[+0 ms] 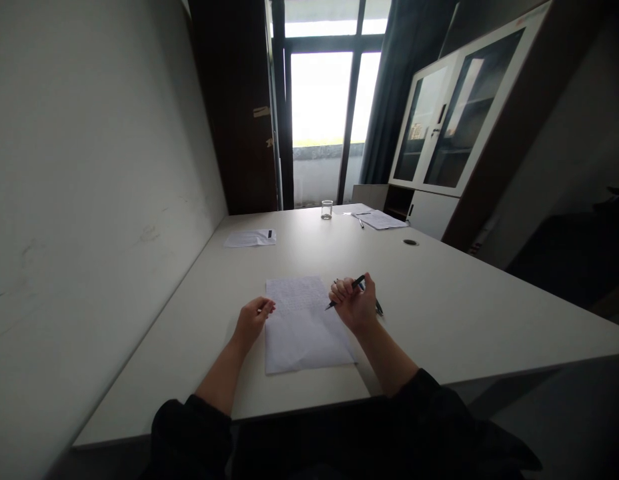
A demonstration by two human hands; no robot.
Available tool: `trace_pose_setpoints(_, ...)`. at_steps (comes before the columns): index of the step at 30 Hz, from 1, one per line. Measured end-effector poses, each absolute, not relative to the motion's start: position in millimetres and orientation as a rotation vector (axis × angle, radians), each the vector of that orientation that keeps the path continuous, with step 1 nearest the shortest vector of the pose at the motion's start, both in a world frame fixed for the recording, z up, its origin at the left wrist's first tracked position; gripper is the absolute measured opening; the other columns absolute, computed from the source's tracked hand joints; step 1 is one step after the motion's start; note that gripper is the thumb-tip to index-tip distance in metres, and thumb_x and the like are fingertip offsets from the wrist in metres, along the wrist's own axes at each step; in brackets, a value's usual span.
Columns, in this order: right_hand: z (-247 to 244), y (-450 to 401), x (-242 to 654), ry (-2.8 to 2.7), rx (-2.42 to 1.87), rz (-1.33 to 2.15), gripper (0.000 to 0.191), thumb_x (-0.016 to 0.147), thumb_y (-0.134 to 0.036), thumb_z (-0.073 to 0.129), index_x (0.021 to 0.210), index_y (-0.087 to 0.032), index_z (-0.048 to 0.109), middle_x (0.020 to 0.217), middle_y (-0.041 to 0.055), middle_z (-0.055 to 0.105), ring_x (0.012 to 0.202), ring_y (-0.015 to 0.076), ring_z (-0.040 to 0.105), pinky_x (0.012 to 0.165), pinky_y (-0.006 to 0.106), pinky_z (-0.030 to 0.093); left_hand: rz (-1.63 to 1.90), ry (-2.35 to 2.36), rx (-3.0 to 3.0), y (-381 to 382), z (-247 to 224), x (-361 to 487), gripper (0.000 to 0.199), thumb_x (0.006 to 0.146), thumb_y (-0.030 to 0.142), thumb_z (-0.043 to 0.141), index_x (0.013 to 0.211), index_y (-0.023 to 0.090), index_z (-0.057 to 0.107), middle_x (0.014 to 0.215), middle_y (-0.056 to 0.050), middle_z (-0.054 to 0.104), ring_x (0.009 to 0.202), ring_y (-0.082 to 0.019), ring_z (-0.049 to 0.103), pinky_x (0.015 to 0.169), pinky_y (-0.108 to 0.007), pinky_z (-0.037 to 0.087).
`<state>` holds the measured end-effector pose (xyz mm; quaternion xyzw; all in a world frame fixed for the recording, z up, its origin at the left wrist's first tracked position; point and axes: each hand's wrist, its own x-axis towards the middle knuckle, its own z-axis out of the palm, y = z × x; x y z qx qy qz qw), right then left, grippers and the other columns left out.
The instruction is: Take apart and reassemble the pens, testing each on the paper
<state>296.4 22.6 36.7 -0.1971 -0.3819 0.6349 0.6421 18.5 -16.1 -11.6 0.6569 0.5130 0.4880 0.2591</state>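
Observation:
A sheet of white paper (304, 340) with lines of writing on its upper half lies on the table in front of me. My right hand (357, 308) is closed around a black pen (331, 305) above the sheet's right side. The pen's tip points down left and looks just off the paper; my thumb is near its upper end. Partly hidden behind that hand, a dark pen-like object (379, 309) lies on the table. At the sheet's left edge, my left hand (254, 317) has its fingers curled together, with nothing visible in them.
The white table (189, 353) runs along a wall on my left. Farther back are a plastic-looking sleeve with a sheet (250, 238), a clear glass (327, 210), a stack of papers (382, 219), a pen (361, 224) and a round cable hole (410, 243).

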Motion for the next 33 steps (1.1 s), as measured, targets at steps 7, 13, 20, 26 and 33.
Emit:
trace_pose_setpoints(7, 43, 22, 293, -0.746, -0.315, 1.606, 0.057, 0.087, -0.065, 0.043, 0.052, -0.021, 0.035, 0.053, -0.0025, 0.029, 0.049, 0.0131, 0.03, 0.045, 0.027, 0.033, 1.197, 1.691, 2.258, -11, -17, 12, 0.02, 0.093, 0.03, 0.049, 0.101, 0.02, 0.064, 0.101, -0.008, 0.066, 0.098, -0.023, 0.06, 0.088, -0.04, 0.048)
trace_pose_setpoints(13, 45, 22, 292, -0.632, -0.194, 1.719, 0.053, 0.089, -0.057, 0.046, 0.052, -0.02, 0.038, 0.053, -0.0021, 0.034, 0.05, 0.0121, 0.033, 0.046, 0.027, 0.034, 0.962, 1.835, 2.518, -12, -27, 6, 0.031, 0.096, 0.025, 0.043, 0.125, 0.018, 0.05, 0.122, -0.012, 0.059, 0.116, -0.024, 0.053, 0.101, -0.044, 0.04)
trace_pose_setpoints(20, 43, 26, 291, -0.638, -0.206, 1.728, 0.051, 0.087, -0.055, 0.046, 0.051, -0.02, 0.038, 0.051, -0.0019, 0.033, 0.049, 0.0127, 0.032, 0.045, 0.027, 0.031, 0.826, 1.882, 2.537, -9, -40, 0, 0.037, 0.098, 0.027, 0.038, 0.133, 0.017, 0.044, 0.124, -0.013, 0.057, 0.116, -0.024, 0.051, 0.101, -0.044, 0.041)
trace_pose_setpoints(26, 45, 24, 291, -0.626, -0.187, 1.739, 0.054, 0.088, -0.058, 0.044, 0.051, -0.02, 0.039, 0.052, -0.0022, 0.032, 0.05, 0.012, 0.031, 0.046, 0.026, 0.031, 0.849, 1.867, 2.532, -9, -38, 0, 0.037, 0.097, 0.024, 0.037, 0.132, 0.016, 0.045, 0.124, -0.013, 0.057, 0.116, -0.024, 0.052, 0.103, -0.043, 0.04)
trace_pose_setpoints(33, 44, 24, 291, -0.618, -0.184, 1.738, 0.057, 0.089, -0.063, 0.043, 0.051, -0.02, 0.037, 0.051, -0.0025, 0.032, 0.048, 0.0119, 0.031, 0.045, 0.026, 0.031, 0.834, 1.833, 2.544, -9, -37, 0, 0.036, 0.095, 0.017, 0.038, 0.129, 0.013, 0.047, 0.121, -0.014, 0.058, 0.114, -0.024, 0.052, 0.102, -0.043, 0.041)
